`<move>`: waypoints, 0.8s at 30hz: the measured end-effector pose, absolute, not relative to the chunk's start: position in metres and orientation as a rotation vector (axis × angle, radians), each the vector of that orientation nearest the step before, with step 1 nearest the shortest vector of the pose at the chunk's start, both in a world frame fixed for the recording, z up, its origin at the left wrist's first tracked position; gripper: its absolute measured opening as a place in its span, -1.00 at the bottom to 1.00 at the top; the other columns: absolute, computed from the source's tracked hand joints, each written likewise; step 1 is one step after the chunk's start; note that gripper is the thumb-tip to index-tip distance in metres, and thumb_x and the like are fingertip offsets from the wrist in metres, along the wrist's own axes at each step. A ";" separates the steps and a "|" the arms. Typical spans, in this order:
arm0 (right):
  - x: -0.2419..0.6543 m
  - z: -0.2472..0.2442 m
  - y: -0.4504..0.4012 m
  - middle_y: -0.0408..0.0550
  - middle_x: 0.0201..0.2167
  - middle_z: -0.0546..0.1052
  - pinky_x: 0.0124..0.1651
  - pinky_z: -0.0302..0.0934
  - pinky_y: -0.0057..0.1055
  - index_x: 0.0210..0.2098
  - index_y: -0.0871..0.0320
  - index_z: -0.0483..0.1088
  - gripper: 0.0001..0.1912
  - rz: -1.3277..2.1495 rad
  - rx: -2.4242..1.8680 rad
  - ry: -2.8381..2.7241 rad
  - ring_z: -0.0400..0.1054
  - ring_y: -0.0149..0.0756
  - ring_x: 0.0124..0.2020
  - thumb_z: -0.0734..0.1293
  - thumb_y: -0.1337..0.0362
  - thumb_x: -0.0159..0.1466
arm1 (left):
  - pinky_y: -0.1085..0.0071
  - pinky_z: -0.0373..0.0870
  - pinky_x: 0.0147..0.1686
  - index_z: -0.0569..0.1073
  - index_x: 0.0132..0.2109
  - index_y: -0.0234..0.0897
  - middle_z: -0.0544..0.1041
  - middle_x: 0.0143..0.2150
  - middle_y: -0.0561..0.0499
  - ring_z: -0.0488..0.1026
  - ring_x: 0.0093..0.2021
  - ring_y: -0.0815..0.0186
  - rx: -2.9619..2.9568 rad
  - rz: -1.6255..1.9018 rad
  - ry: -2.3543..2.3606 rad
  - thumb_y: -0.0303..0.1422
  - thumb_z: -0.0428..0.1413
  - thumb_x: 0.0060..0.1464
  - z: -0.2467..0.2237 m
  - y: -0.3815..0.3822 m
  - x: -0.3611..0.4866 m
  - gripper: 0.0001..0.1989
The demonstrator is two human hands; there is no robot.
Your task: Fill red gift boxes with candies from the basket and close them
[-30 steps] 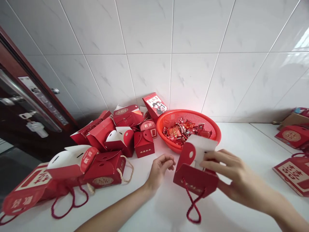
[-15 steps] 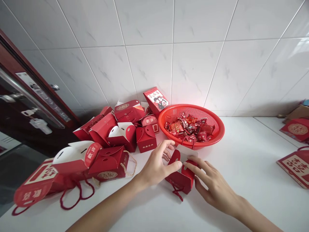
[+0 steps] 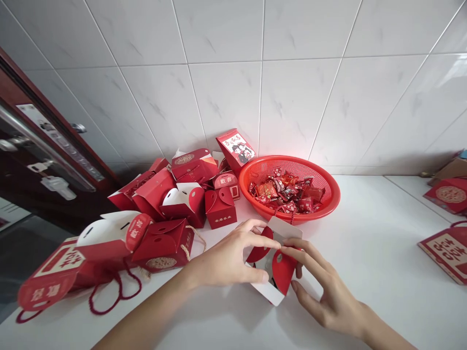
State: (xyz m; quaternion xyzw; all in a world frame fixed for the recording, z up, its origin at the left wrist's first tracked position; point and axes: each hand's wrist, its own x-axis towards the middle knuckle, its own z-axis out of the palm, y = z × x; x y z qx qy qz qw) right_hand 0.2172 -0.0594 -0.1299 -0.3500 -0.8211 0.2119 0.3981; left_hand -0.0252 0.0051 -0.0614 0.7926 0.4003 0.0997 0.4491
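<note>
A small red box [image 3: 282,272] with white inner faces stands on the white table, its top flaps spread apart. My left hand [image 3: 235,253] lies along its left side, with the index finger over the opening and the thumb at the near flap. From the right, my right hand [image 3: 321,284] touches the right red flap with its fingertips, the thumb held apart. Both hands have their fingers spread on the box. Just behind it sits a red mesh basket [image 3: 330,206] of wrapped candies [image 3: 288,192].
Several red boxes [image 3: 189,165] crowd the left side, some with rope handles. A box with a couple's picture [image 3: 239,148] leans on the tiled wall. Red packages [image 3: 447,253] lie at the far right. A dark door with keys [image 3: 58,187] stands left.
The near flap has folded outward, showing its white inside, and the red cord in front is hidden. My left index finger has stretched across the box opening. The view has shifted slightly.
</note>
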 end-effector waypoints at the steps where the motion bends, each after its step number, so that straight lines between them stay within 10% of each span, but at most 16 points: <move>1: 0.216 -0.130 -0.060 0.15 0.17 0.31 -0.23 0.46 -0.38 0.34 0.03 0.19 -0.37 0.561 -0.878 -2.051 0.41 -0.31 -0.19 0.19 0.51 0.31 | 0.13 0.30 0.30 0.52 0.21 0.19 0.14 0.46 0.05 0.19 0.42 -0.06 1.982 0.240 1.004 -0.29 0.35 -0.05 -0.061 0.004 -0.025 -0.37; 11: 0.224 -0.127 -0.058 -0.07 -0.34 0.42 -0.31 0.34 -0.36 -0.22 0.06 0.49 -0.95 0.617 -0.817 -1.745 0.34 -0.29 -0.34 0.36 0.25 0.36 | 0.38 0.44 -0.04 0.45 -0.13 -0.18 0.57 -0.07 0.03 0.51 -0.10 0.29 2.114 0.550 1.052 -0.43 -0.04 0.26 -0.061 0.010 -0.022 -0.82; 15: 0.224 -0.126 -0.058 -0.09 -0.44 0.41 -0.42 0.24 -0.44 -0.55 0.13 0.35 -0.65 0.683 -0.908 -1.692 0.33 -0.37 -0.44 0.36 0.25 0.37 | 0.38 0.40 0.02 0.54 -0.20 -0.20 0.60 0.05 0.02 0.51 0.04 0.22 2.062 0.551 1.042 -0.43 -0.08 0.28 -0.068 0.020 -0.023 -0.71; 24: 0.218 -0.131 -0.061 -0.06 -0.36 0.45 -0.47 0.34 -0.53 -0.32 0.14 0.50 -0.95 0.792 -0.844 -1.924 0.37 -0.39 -0.42 0.43 0.33 0.31 | 0.27 0.35 0.18 0.60 0.05 -0.23 0.62 0.13 -0.03 0.48 0.18 0.09 1.694 0.497 1.067 -0.36 0.02 0.19 -0.075 0.040 -0.028 -0.63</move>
